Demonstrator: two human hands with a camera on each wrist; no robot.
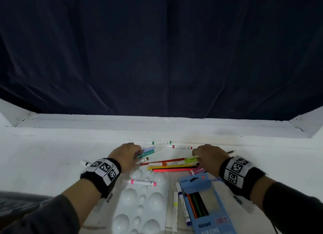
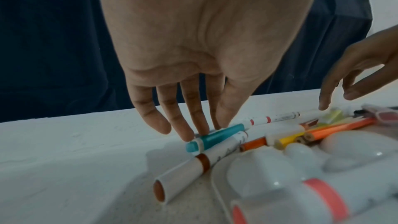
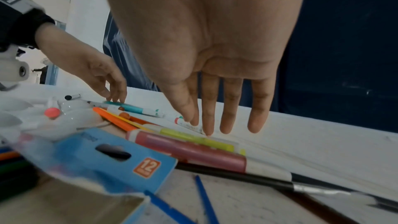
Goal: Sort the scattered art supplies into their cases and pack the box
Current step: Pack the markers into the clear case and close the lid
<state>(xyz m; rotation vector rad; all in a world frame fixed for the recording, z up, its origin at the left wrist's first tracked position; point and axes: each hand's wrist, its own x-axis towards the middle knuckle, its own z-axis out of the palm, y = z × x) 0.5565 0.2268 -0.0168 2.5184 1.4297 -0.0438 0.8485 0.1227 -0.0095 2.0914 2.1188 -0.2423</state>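
Note:
My left hand (image 1: 138,155) reaches down with straight fingers, the tips touching a teal marker (image 2: 217,137) that lies beside a brown-banded marker (image 2: 193,168). My right hand (image 1: 194,154) hovers open, its fingertips (image 3: 207,130) just above a yellow-green marker (image 3: 193,138) and a red-banded white marker (image 3: 189,124). Between the hands lie yellow and orange pencils (image 1: 173,167). A blue pencil case (image 1: 206,204) with several pencils inside lies near me on the right. A pink marker (image 1: 139,182) rests on the white paint palette (image 1: 141,204).
A raised white ledge (image 1: 157,121) and a dark curtain close off the far side. A green-banded marker (image 1: 158,142) lies beyond the hands, a black-capped marker (image 1: 85,163) at the left, a black pencil (image 1: 230,152) at the right. Several markers (image 1: 182,204) lie beside the case.

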